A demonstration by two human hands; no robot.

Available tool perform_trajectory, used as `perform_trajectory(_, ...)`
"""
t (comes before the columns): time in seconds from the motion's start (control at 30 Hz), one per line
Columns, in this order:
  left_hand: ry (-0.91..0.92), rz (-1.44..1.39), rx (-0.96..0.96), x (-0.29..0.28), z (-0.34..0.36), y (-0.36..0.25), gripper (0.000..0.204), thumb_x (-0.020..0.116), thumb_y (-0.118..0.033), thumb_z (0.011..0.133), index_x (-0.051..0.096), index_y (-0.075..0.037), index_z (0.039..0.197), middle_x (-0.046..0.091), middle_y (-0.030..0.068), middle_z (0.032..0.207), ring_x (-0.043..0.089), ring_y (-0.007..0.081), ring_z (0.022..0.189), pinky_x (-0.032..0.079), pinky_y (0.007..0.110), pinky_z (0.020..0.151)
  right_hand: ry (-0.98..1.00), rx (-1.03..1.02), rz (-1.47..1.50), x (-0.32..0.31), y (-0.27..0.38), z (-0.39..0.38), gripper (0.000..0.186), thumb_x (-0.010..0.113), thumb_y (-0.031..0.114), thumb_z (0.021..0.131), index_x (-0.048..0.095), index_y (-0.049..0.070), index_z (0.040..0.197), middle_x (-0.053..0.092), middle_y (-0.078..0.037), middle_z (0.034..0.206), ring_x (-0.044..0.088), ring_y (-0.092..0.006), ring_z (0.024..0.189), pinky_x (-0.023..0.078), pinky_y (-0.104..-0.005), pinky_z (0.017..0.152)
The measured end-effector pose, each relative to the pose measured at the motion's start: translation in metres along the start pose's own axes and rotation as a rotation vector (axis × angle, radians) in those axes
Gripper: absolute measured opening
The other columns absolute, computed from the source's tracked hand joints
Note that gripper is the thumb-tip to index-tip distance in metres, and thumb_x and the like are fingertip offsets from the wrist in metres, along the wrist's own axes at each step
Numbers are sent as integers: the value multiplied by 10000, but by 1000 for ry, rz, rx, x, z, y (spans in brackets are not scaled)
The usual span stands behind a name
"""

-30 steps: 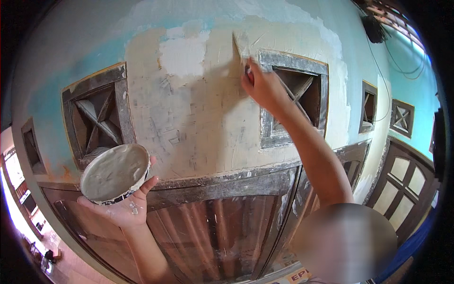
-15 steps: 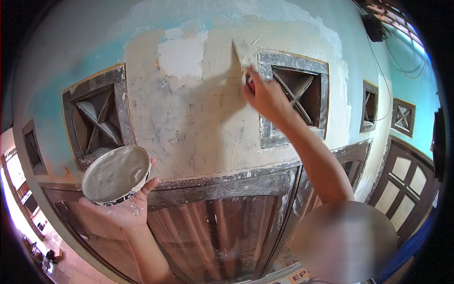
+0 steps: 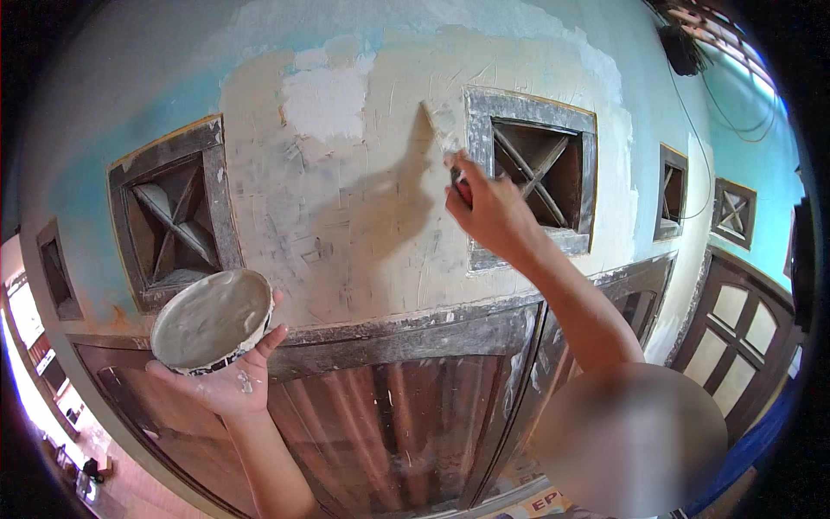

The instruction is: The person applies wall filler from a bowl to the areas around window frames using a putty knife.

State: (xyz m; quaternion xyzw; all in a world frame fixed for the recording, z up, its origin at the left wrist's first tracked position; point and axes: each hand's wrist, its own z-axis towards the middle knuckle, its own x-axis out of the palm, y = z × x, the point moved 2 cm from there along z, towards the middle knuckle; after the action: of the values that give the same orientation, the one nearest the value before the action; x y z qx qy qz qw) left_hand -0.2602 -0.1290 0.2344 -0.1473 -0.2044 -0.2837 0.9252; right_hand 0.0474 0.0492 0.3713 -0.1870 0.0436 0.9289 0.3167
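Note:
My left hand (image 3: 226, 389) holds up a round bowl (image 3: 216, 322) of smooth grey-white putty from below, its fingers curled round the rim. White smears mark the palm. With my right hand (image 3: 486, 201) I grip the dark and red handle of a putty knife (image 3: 443, 131). The blade lies against the wall (image 3: 380, 208), just left of the right framed vent (image 3: 540, 173). Cream filler covers this stretch of wall, with grey patches and trowel ridges in it. A whiter patch (image 3: 326, 102) shows farther up and left.
Another framed vent (image 3: 177, 212) with crossed slats is at the left. Below runs a dark wooden frame (image 3: 389, 353) with glass and curtains behind it. A wooden door (image 3: 735, 337) stands at the right. Cables (image 3: 711, 173) hang at the upper right.
My right hand and the putty knife have slid a little down the wall beside the vent. My left hand still holds the bowl in about the same place.

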Motion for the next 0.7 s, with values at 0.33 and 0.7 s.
perform_trajectory(0.33,-3,-7,4,3,2,7,1122,487,-884,792,284,-100,1568,294,339,1558,326,678,1327,557,674,893,-319,-120,-53,-29,-37,84,416,636,219,929,552,-5,1270,709,-191,754,701,-404,681,583,-475,639)
perform_trajectory(0.7,1,-16,16,5,1,3,1092,495,-871,802,282,-125,1571,310,335,1550,337,687,1311,554,689,886,-240,-108,-34,-4,-15,79,531,597,255,950,461,-38,1372,693,-216,747,683,-431,654,558,-539,610)
